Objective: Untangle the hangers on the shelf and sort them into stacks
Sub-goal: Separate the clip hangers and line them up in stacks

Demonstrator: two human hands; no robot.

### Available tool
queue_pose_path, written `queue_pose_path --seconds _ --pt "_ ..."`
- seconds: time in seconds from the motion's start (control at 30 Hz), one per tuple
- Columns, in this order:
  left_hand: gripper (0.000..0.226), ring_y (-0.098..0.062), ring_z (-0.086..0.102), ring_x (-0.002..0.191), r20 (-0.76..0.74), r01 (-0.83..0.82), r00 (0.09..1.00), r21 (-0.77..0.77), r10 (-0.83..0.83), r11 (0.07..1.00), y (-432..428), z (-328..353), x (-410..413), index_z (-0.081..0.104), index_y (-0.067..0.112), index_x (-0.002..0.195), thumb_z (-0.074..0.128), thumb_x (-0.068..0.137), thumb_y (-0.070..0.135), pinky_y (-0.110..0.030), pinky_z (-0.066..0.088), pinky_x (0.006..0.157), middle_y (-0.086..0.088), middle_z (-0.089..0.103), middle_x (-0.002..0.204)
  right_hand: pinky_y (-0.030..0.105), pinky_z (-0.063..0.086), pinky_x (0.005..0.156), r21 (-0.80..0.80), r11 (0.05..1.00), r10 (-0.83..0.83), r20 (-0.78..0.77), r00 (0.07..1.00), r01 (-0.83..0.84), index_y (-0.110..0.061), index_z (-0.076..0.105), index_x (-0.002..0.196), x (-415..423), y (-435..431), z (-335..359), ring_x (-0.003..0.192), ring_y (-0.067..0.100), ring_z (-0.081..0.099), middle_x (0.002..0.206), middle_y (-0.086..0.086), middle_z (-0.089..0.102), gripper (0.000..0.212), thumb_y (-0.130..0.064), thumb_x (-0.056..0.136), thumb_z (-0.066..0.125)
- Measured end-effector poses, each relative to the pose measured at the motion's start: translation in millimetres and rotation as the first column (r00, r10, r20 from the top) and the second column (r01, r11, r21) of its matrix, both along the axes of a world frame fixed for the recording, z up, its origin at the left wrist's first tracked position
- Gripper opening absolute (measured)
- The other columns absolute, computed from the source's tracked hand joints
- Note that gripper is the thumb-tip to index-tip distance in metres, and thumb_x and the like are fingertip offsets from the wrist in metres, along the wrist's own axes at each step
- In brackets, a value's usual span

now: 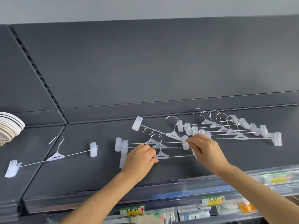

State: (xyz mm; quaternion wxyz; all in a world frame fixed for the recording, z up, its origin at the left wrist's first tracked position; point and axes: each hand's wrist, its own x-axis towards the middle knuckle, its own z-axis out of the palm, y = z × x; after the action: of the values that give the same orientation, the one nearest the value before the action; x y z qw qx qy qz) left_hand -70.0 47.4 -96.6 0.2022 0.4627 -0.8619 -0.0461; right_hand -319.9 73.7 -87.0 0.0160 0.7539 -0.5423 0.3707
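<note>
Hangers are lying across the dark shelf (97,175). A curved pale stack (9,126) is sitting far left of the tangled hangers (159,145), and a lone clip hanger (55,156) is lying between them. The left hand (139,160) is curling its fingers onto the tangle's nearest plastic centre. The right hand (205,149) is pinching a wire bar at the tangle's right end. An overlapping row of clip hangers (234,131) is lying just right of the tangle.

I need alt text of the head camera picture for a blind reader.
A left hand and a right hand grip tangled clip hangers on a dark grey shelf. To the right lies an overlapping row of hangers; to the left, one lone hanger.
</note>
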Motion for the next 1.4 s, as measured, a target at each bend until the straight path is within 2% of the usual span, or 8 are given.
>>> queue_pose_path --seconds 0.3,0.47,0.77,0.9,1.07,1.17,1.27,1.4 --pt "0.037 -0.013 0.054 0.057 -0.016 0.027 0.999 -0.054 -0.028 0.998 2.3 2.6 -15.2 0.056 0.017 0.056 0.092 0.053 0.022 -0.016 0.035 0.049 0.009 0.053 0.059 0.017 0.044 0.06 -0.017 1.0 0.017 0.001 1.0 -0.017 -0.009 0.071 0.091 -0.4 1.1 0.6 0.066 0.009 0.054 0.079 -0.001 0.064 0.015 -0.008 0.083 0.058" --pt "0.019 -0.015 0.05 0.088 -0.068 0.005 0.998 0.01 -0.004 1.0 -3.9 1.1 -16.3 0.062 0.011 0.081 0.066 0.087 0.028 -0.02 0.033 0.069 0.003 0.058 0.086 0.022 0.046 0.058 -0.004 1.0 0.002 0.01 1.0 -0.002 -0.012 0.071 0.093 -4.0 -2.3 2.1 0.067 0.01 0.056 0.082 -0.004 0.064 0.015 -0.012 0.085 0.057" --pt "0.029 -0.015 0.051 0.102 0.004 0.008 1.0 0.029 -0.008 1.0 -7.7 -1.8 -11.3 0.067 0.016 0.106 0.063 0.087 0.038 -0.021 0.035 0.078 0.003 0.061 0.103 0.029 0.051 0.053 -0.015 0.999 0.033 -0.059 0.998 -0.034 -0.011 0.07 0.088 -0.1 -4.1 -2.2 0.064 0.019 0.059 0.077 0.0 0.063 0.014 -0.009 0.084 0.057" --pt "0.031 -0.011 0.056 0.084 -0.043 0.055 0.998 -0.01 -0.055 0.998 -7.5 -5.1 21.2 0.072 0.018 0.088 0.084 0.064 0.034 -0.026 0.052 0.068 0.009 0.063 0.085 0.032 0.051 0.048 -0.03 0.998 0.059 -0.096 0.994 -0.062 -0.012 0.068 0.089 -3.2 2.6 -10.3 0.064 0.022 0.059 0.076 0.0 0.062 0.015 -0.011 0.087 0.054" --pt "0.025 -0.007 0.051 0.092 -0.078 0.103 0.99 -0.138 -0.115 0.985 -8.9 -3.7 67.6 0.072 0.018 0.089 0.079 0.071 0.033 -0.017 0.043 0.082 0.008 0.063 0.095 0.031 0.052 0.05 -0.051 0.996 0.071 -0.12 0.99 -0.078 -0.01 0.068 0.092 -3.5 10.0 -16.6 0.064 0.023 0.059 0.078 0.001 0.063 0.014 -0.007 0.085 0.056" --pt "0.032 -0.004 0.049 0.099 -0.119 0.054 0.991 -0.095 -0.065 0.994 -11.6 1.7 84.9 0.072 0.017 0.093 0.074 0.072 0.042 -0.017 0.042 0.084 0.009 0.064 0.099 0.028 0.051 0.053 -0.074 0.993 0.086 -0.128 0.988 -0.096 -0.011 0.068 0.094 -4.7 13.2 -16.2 0.066 0.02 0.059 0.08 0.001 0.064 0.019 -0.014 0.09 0.049" --pt "0.032 0.002 0.046 0.095 -0.057 0.07 0.996 -0.026 -0.071 0.997 -11.1 1.9 92.5 0.072 0.021 0.088 0.088 0.062 0.031 -0.016 0.043 0.076 0.014 0.062 0.094 0.026 0.05 0.054 -0.083 0.989 0.107 -0.149 0.983 -0.12 -0.011 0.067 0.094 -5.8 15.5 -16.6 0.068 0.018 0.057 0.082 0.0 0.064 0.021 -0.015 0.091 0.047" --pt "0.019 -0.001 0.045 0.079 -0.049 0.097 0.994 -0.024 -0.098 0.995 -9.0 -2.7 82.9 0.066 0.023 0.065 0.082 0.069 0.013 -0.017 0.045 0.064 0.016 0.057 0.074 0.019 0.047 0.06 -0.102 0.988 0.1 -0.157 0.983 -0.117 -0.008 0.07 0.092 -5.9 17.2 -18.2 0.073 0.015 0.056 0.083 0.0 0.065 0.033 -0.022 0.097 0.04"
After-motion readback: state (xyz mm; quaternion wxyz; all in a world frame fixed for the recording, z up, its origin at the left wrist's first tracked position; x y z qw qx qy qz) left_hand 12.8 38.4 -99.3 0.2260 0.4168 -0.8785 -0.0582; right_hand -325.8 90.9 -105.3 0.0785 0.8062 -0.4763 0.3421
